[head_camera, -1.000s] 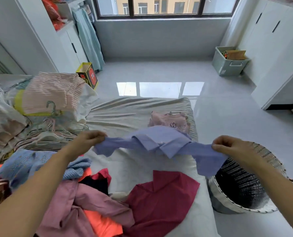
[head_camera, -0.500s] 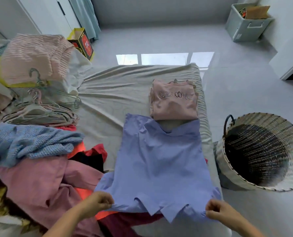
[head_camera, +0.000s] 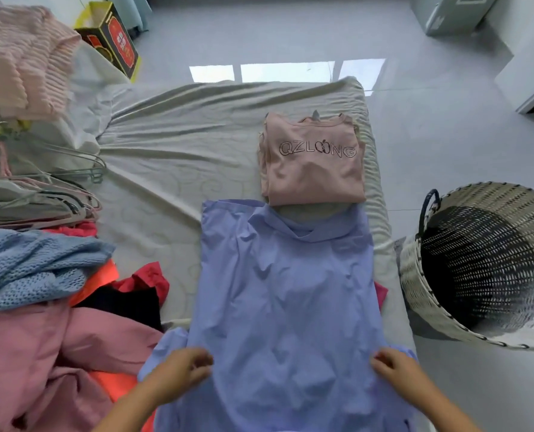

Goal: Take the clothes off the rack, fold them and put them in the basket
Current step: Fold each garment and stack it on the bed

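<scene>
A lilac-blue shirt [head_camera: 287,307] is lying spread flat on the grey-sheeted bed [head_camera: 172,145], its long axis running straight away from the person: the collar end is pointing toward the far edge of the bed and the hem end is lying nearest the viewer. Its collar is sitting just short of a folded pink top [head_camera: 312,163] printed with outlined letters, which is resting on the far right part of the bed.

The left hand [head_camera: 181,369] is resting on the near left part of the shirt with its fingers loosely curled on the cloth; whether they are pinching a fold cannot be told. The right hand [head_camera: 396,366] is lying on the near right edge of the shirt in the same manner, fingers bent against the fabric, and its hold cannot be told either.

A woven basket [head_camera: 421,294] is standing on the floor just beside the right edge of the bed, tipped so that its dark inside is facing the camera. To the left of the shirt a heap of unfolded clothes is lying: a pale blue knit [head_camera: 35,263], a pink garment [head_camera: 57,353], orange, red and black pieces. Farther back on the left, wire hangers [head_camera: 57,182] are lying in a loose pile near a pink striped knit [head_camera: 19,54]
</scene>
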`<state>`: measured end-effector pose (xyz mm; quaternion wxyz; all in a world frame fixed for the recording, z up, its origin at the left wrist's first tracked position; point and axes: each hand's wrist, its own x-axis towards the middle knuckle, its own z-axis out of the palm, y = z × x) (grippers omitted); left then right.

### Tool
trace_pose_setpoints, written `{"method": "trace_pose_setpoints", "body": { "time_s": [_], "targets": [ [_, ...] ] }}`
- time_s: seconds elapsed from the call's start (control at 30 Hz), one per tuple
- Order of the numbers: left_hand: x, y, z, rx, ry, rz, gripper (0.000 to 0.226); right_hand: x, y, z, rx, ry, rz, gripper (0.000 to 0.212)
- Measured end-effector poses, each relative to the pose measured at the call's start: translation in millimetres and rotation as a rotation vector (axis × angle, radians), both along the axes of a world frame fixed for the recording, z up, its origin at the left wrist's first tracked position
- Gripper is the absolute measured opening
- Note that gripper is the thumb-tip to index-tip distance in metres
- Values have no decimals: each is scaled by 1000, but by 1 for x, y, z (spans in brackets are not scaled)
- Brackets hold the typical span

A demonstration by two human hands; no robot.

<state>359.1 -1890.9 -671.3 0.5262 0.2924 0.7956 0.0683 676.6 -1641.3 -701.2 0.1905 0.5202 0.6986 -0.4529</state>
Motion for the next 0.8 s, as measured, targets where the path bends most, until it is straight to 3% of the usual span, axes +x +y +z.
{"method": "trace_pose_setpoints", "body": {
  "time_s": [0.1, 0.23, 0.3, 0.37, 0.47, 0.57, 0.67, 0.8],
  "targets": [
    [-51, 53, -13, 162, 116, 228, 24, -45, 63, -1, 163, 113, -293, 15],
    [-120, 126, -30, 252, 246, 422, 8, -105, 137, -5, 327, 199, -449, 20],
    [-146, 155, -42, 283, 355, 481, 11, -132, 171, -14, 376, 217, -511, 22],
    [-162, 180, -52, 293, 430, 500, 10, -154, 197, -27, 366, 254, -577, 28],
    [-182, 210, -71, 283, 494, 587, 27, -180, 218, -45, 211, 306, -681, 32],
    [-203, 225, -94, 269, 413, 752, 25, -188, 236, -53, 61, 395, -826, 16],
    [-223, 222, -99, 371, 350, 947, 14, -173, 259, -61, 155, 526, -991, 19],
    [-232, 211, -98, 323, 357, 879, 16, -152, 263, -69, 213, 478, -1021, 18]
  ]
}}
